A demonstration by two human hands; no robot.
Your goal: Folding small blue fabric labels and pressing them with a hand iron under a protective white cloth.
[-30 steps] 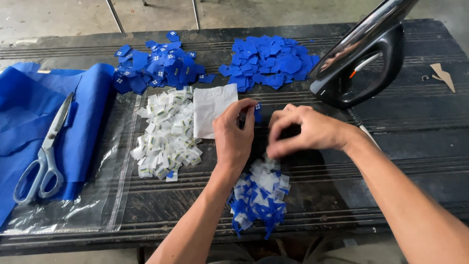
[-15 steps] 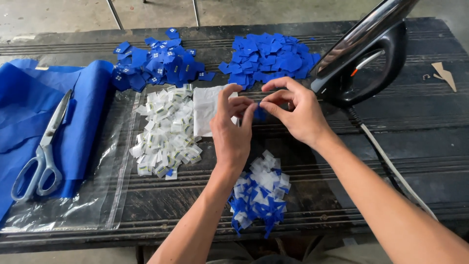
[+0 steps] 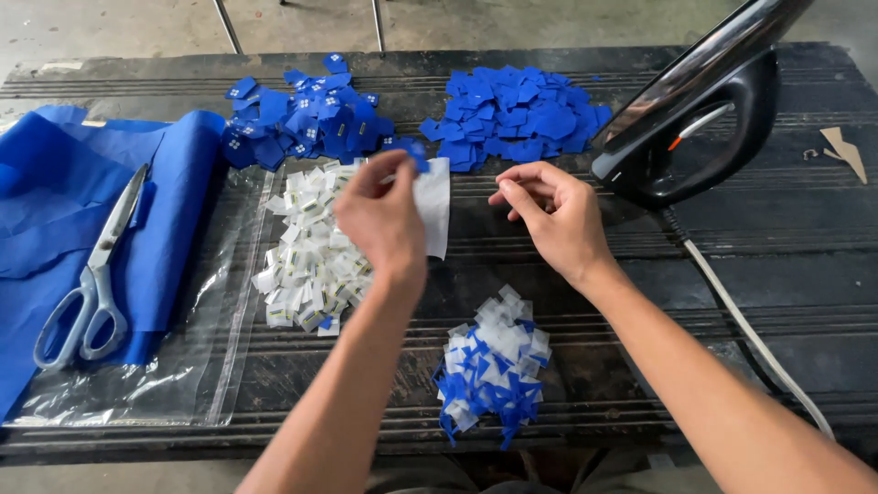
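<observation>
My left hand (image 3: 382,220) is raised over the white label pile (image 3: 311,252) and pinches a small blue fabric piece (image 3: 416,155) between thumb and fingertips. Just behind it lies a white paper sheet (image 3: 435,206). My right hand (image 3: 549,215) hovers to the right with fingers loosely curled and nothing in them. Two heaps of blue fabric pieces lie at the back: a left blue heap (image 3: 306,119) with white marks and a right blue heap (image 3: 517,114) that is plain. A mixed blue-and-white heap (image 3: 494,366) sits near the front edge.
A black iron (image 3: 704,110) stands at the back right, its cord (image 3: 750,334) trailing to the front right. Scissors (image 3: 87,274) lie on folded blue cloth (image 3: 55,229) at left, beside a clear plastic bag (image 3: 192,366). The dark slatted table (image 3: 732,229) carries everything.
My hands were together at the centre; now they have parted. My left hand has moved left and back with the blue piece, and my right hand has drawn off to the right.
</observation>
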